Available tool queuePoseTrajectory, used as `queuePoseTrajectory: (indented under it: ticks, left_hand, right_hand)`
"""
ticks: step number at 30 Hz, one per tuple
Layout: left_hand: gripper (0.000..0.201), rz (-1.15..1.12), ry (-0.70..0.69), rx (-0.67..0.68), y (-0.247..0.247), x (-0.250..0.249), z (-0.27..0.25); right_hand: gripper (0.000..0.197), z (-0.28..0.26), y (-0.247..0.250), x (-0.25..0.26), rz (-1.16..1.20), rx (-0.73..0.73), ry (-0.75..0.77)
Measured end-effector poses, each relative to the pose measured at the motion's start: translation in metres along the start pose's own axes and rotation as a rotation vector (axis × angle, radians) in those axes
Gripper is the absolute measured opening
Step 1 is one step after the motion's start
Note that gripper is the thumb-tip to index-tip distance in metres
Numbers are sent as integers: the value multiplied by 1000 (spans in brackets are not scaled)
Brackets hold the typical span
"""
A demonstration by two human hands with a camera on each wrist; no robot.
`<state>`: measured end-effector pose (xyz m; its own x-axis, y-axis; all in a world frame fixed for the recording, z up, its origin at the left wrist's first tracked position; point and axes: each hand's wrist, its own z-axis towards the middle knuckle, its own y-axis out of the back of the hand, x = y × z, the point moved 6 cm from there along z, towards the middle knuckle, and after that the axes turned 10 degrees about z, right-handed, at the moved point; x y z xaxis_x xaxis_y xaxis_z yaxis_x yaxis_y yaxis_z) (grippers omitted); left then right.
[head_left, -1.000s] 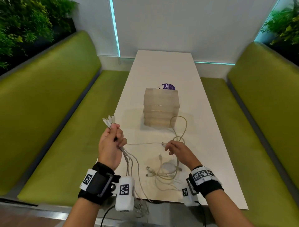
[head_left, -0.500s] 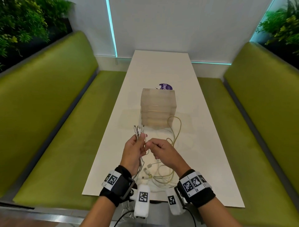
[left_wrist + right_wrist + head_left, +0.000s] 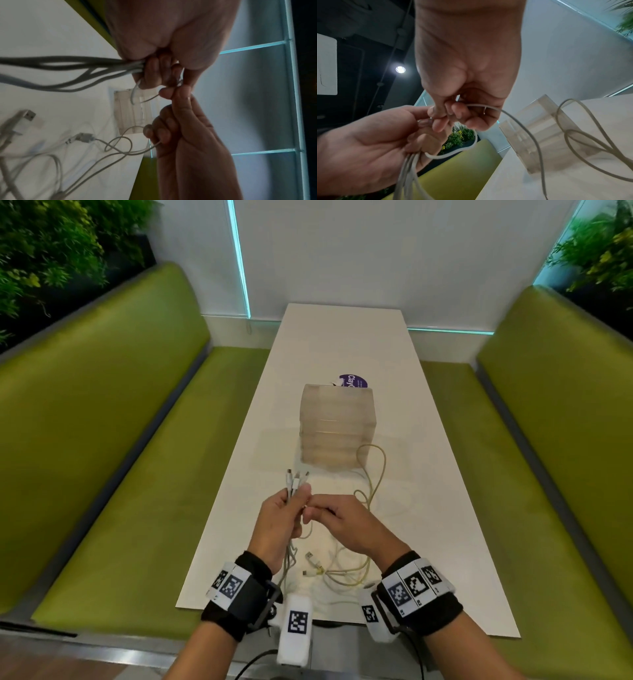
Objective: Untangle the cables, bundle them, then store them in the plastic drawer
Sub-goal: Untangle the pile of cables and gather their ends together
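Note:
My left hand (image 3: 281, 517) grips a bundle of white cables (image 3: 82, 65), whose plug ends (image 3: 297, 478) stick up above the fist. My right hand (image 3: 337, 523) meets it fingertip to fingertip and pinches one thin white cable (image 3: 510, 115) by its end. The other cables (image 3: 342, 571) lie in a loose tangle on the white table (image 3: 342, 354) below my hands, with USB plugs (image 3: 311, 558) showing. One long loop (image 3: 371, 460) runs up beside the translucent plastic drawer unit (image 3: 337, 428), which stands at the table's middle with its drawers closed.
A purple round label (image 3: 352, 381) lies behind the drawer unit. Green benches (image 3: 113, 446) run along both sides of the narrow table, with plants (image 3: 48, 251) above their backs. The table's near edge (image 3: 239, 609) is just beyond my wrists.
My left hand has swung in from the table's left edge to the middle with its cables. The right hand lifted a cable end off the table and brought it to the left hand.

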<state>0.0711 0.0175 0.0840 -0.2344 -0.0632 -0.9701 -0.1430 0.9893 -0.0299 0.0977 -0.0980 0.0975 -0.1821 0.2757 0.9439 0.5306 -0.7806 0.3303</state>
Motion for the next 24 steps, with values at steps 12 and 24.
queuePoseTrajectory:
  ticks: [12,24]
  left_hand:
    - [24,-320,-70,-275,76,-17,9]
    - [27,54,60,258,13,17,-30]
  right_hand:
    - [19,-40,6,-44,-92,285,-280]
    - [53,-64,3,-57,-116,173,-403]
